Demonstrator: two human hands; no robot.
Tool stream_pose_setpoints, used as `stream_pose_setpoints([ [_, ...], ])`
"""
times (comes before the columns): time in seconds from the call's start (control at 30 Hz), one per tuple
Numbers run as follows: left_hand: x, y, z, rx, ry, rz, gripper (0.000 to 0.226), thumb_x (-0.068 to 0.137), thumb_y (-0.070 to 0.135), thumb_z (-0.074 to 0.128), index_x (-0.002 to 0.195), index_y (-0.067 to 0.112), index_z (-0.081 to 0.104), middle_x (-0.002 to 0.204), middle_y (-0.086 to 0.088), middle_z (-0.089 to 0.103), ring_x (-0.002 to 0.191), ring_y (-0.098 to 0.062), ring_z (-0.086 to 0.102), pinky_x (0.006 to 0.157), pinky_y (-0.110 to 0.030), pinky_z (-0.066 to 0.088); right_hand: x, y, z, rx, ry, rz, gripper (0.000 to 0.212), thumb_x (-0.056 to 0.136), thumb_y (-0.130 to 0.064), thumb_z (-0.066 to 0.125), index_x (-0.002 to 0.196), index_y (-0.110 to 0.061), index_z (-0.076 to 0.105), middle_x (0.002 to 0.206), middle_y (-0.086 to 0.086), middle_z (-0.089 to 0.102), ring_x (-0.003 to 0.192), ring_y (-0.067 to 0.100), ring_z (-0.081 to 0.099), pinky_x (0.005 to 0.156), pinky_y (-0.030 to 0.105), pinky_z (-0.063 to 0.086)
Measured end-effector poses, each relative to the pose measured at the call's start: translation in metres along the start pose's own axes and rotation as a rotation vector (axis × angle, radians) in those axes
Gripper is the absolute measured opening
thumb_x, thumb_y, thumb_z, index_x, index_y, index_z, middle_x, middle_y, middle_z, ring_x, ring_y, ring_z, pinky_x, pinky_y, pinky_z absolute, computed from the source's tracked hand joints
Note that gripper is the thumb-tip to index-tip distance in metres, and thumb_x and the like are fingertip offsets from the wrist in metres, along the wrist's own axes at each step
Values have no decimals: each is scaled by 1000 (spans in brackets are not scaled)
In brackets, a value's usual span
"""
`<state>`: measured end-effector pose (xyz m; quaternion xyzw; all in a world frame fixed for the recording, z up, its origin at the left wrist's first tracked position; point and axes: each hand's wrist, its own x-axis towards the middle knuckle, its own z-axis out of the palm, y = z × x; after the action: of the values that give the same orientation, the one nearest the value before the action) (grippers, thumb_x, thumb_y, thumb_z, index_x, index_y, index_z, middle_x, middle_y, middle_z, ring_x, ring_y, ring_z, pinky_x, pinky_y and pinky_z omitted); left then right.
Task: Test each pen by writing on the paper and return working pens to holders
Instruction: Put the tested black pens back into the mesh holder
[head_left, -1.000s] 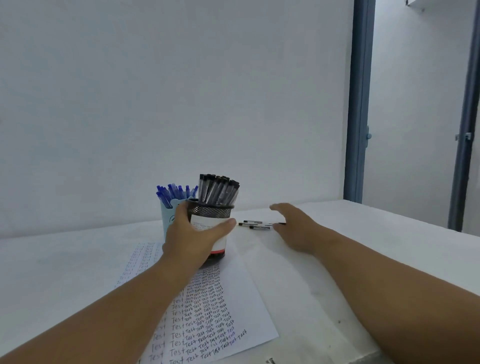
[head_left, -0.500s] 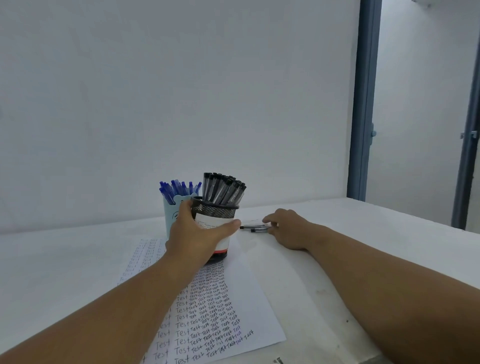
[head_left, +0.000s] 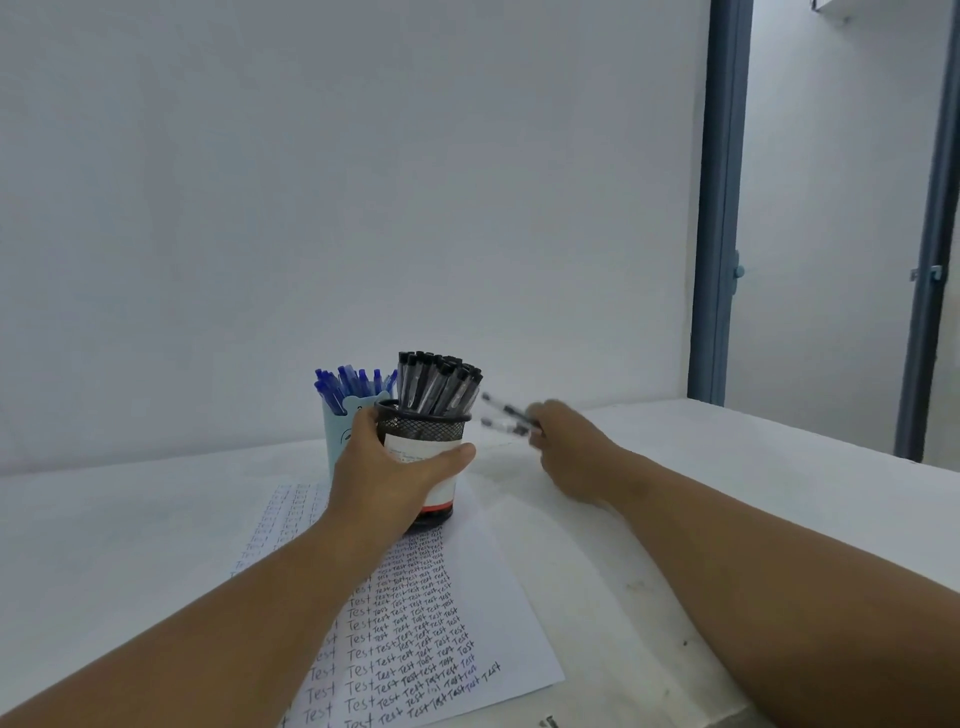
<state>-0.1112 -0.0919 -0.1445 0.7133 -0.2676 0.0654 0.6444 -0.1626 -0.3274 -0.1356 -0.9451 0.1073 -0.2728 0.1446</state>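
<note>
Head view: right hand lifted off the desk, grip pinching two black pens, tips blurred with motion. Long axes nearly level, pointing left toward the black mesh holder, pen ends just beside its rim, a touch lower than the caps of the pens already standing there. Left hand wrapped round that holder's near side, grip curled on it, thumb across the label, steadying it on the paper. Right hand plainly the nearer one for the drop; likely needs the pens tipped upright and raised over the rim before going in. Holder looks packed, so a tight fit by the look of it.

Blue holder with blue pens just behind and left, partly masked by the left hand. Right fingertips hidden behind the knuckles; exact pinch unclear. Pens too smeared to read capped or not. Paper's near edge cut off by the frame.
</note>
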Motion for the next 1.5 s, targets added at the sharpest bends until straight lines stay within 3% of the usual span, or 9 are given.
stream_pose_setpoints([
  [0.13, 1, 0, 0, -9, -5, 10, 82, 54, 47, 97, 123, 37, 53, 110, 15, 69, 103, -10, 67, 97, -44, 56, -8, -29, -19, 911, 317, 166, 11, 102, -6, 46, 103, -17, 44, 93, 6, 64, 69, 19, 64, 64, 28, 51],
  [0.2, 1, 0, 1, -5, -9, 12, 81, 55, 45, 97, 123, 36, 53, 111, 14, 68, 103, -11, 66, 96, -44, 56, -17, -35, -21, 1050, 315, 185, 15, 101, -3, 49, 101, -15, 41, 89, 8, 62, 65, 19, 66, 62, 30, 52],
  [0.5, -3, 5, 2, -16, -43, -15, 92, 43, 51, 97, 121, 36, 50, 113, 14, 66, 105, -11, 65, 96, -44, 56, -22, -39, -12, 1031, 309, 208, 16, 98, -11, 60, 107, -12, 46, 101, 17, 60, 74, 25, 73, 76, 42, 61],
  [0.67, -7, 10, 5, -85, -176, -91, 90, 61, 37, 95, 128, 30, 35, 119, 11, 57, 110, -9, 57, 101, -38, 49, -23, -39, -13, 984, 353, 201, 12, 100, -17, 58, 109, -15, 50, 74, 9, 60, 58, 23, 62, 60, 36, 55],
  [0.83, 1, 8, -2, -139, -289, -209, 89, 51, 28, 89, 126, 37, 42, 124, 0, 63, 113, -23, 63, 101, -51, 50, -22, -42, -10, 961, 283, 212, 13, 103, -22, 55, 94, -12, 57, 66, 5, 59, 58, 21, 65, 69, 42, 57],
  [1.07, -8, 12, 9, -13, -174, -46, 85, 53, 38, 99, 122, 32, 50, 115, 14, 66, 107, -10, 64, 93, -34, 54, -29, -79, -52, 1249, 616, 98, 27, 106, -33, 48, 93, -10, 50, 58, 1, 40, 42, 17, 41, 50, 34, 47],
  [1.3, -16, 19, 20, 81, -114, 53, 80, 54, 43, 97, 115, 33, 47, 108, 19, 63, 92, 9, 57, 66, -10, 41, -44, -131, -66, 1320, 725, -107, 29, 105, -36, 45, 89, -12, 50, 51, 0, 50, 53, 24, 58, 70, 44, 60],
  [1.4, -18, 20, 23, 92, -150, 82, 77, 54, 43, 98, 114, 33, 51, 107, 17, 68, 96, 5, 63, 69, -13, 46, -38, -131, -55, 1123, 695, -74, 28, 104, -42, 44, 91, -19, 54, 68, -2, 68, 78, 14, 66, 88, 32, 52],
  [1.5, -20, 22, 25, 92, -167, 80, 71, 57, 39, 97, 111, 34, 51, 104, 17, 68, 92, 7, 63, 67, -11, 46, -27, -122, -49, 915, 555, 28, 34, 101, -53, 48, 92, -23, 60, 93, -6, 71, 84, 1, 62, 81, 24, 47],
])
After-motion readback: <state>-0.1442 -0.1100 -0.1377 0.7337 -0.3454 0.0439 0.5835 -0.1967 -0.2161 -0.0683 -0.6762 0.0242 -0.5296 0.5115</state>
